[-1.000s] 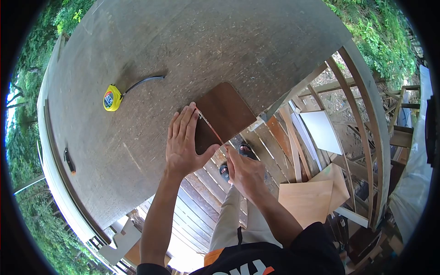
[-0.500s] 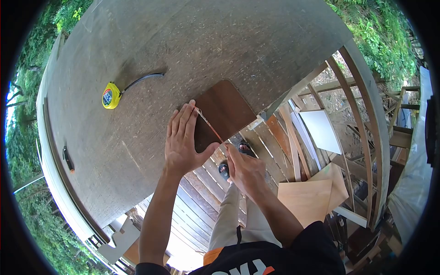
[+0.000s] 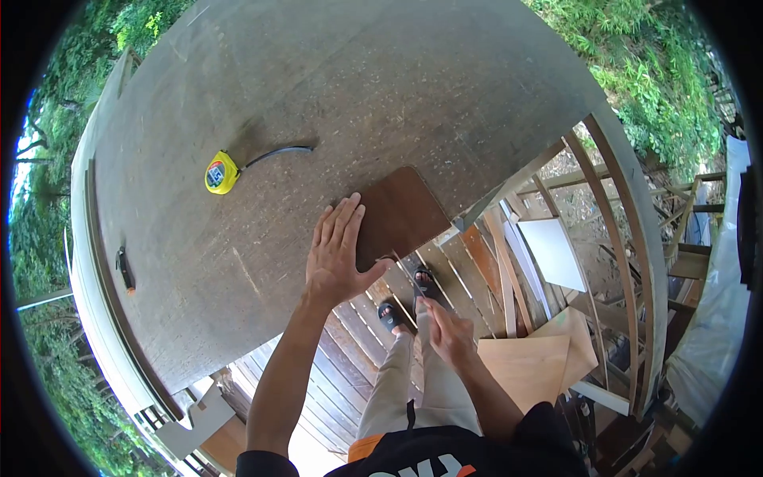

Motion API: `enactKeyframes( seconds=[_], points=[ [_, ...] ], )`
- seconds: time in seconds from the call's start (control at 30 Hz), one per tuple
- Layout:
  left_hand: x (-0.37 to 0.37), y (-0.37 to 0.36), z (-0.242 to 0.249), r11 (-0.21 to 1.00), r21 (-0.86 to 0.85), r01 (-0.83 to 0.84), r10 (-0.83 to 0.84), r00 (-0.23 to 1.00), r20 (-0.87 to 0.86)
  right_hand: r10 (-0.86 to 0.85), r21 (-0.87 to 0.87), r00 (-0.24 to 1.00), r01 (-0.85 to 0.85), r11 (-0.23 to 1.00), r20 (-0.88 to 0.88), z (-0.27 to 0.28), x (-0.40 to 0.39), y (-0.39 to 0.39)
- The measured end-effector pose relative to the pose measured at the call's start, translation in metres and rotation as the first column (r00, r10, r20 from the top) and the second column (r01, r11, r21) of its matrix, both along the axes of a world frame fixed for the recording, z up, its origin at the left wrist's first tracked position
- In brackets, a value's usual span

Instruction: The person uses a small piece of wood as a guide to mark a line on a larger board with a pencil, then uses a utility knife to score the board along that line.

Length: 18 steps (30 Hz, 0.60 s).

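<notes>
A dark brown wooden board [image 3: 405, 213] with rounded corners lies flat at the near edge of the worktable. My left hand [image 3: 338, 246] rests on the table along the board's left side, fingers stretched out and the thumb over its near left corner. Off the table edge, above the plank floor, my right hand [image 3: 447, 334] is closed around the end of a thin, narrow tool [image 3: 411, 281]. That tool points up towards the board's near edge; its exact kind is too fine to make out.
A yellow tape measure [image 3: 222, 172] with a short length of tape out lies on the worktable [image 3: 262, 230]. Farther left is a small black tool with an orange end [image 3: 125, 271]. Plywood pieces [image 3: 524, 367] and a white panel [image 3: 551, 254] stand to the right, below table height.
My right hand has drawn the thin tool back towards me, off the board's top and beyond the table edge. The left hand stays beside the board. The whole view has shifted slightly.
</notes>
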<state>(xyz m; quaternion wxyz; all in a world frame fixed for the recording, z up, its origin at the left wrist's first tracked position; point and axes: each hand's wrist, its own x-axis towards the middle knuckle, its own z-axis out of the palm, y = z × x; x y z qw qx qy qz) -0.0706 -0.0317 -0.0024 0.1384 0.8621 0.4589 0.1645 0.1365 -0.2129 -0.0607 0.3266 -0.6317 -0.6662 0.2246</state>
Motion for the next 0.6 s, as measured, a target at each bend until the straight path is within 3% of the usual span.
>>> enactKeyframes(
  seconds=[0.1, 0.13, 0.2, 0.23, 0.33, 0.4, 0.5, 0.53, 0.6],
  points=[
    [0.001, 0.002, 0.0, 1.0, -0.019, -0.002, 0.002, 1.0, -0.024, -0.09, 0.102, 0.986, 0.104, 0.989, -0.138, 0.014, 0.007, -0.017],
    [0.001, 0.004, 0.0, 1.0, 0.004, -0.002, 0.002, 1.0, -0.018, -0.099, 0.028, 0.982, 0.105, 0.994, -0.159, 0.02, 0.008, -0.018],
    [0.002, 0.0, 0.0, 1.0, 0.012, -0.005, 0.005, 1.0, -0.016, -0.125, 0.038, 0.973, 0.135, 0.99, -0.196, 0.027, 0.001, 0.003],
    [0.003, -0.001, 0.0, 1.0, 0.03, -0.008, 0.008, 1.0, -0.007, -0.099, 0.15, 0.96, 0.142, 0.979, -0.26, 0.016, -0.007, 0.022],
    [0.003, 0.0, 0.005, 1.0, -0.027, -0.011, 0.01, 0.998, -0.058, 0.072, 0.224, 0.948, -0.001, 0.975, -0.309, 0.033, -0.024, 0.073],
    [0.002, -0.001, 0.004, 1.0, -0.008, -0.007, 0.006, 0.997, -0.078, 0.106, 0.056, 0.86, -0.09, 0.994, -0.5, 0.028, -0.035, 0.086],
    [0.002, 0.001, 0.006, 0.999, -0.042, -0.002, -0.001, 0.997, -0.078, 0.004, -0.085, 0.801, -0.069, 0.994, -0.599, -0.003, -0.033, 0.084],
    [0.002, 0.0, 0.005, 0.999, -0.043, -0.003, 0.0, 0.998, -0.07, 0.01, 0.016, 0.81, -0.001, 1.0, -0.587, -0.015, -0.026, 0.083],
    [0.002, -0.002, 0.005, 0.999, -0.044, -0.011, 0.008, 0.998, -0.062, -0.344, -0.327, 0.505, 0.125, 0.937, -0.792, -0.033, 0.008, 0.087]
  ],
)
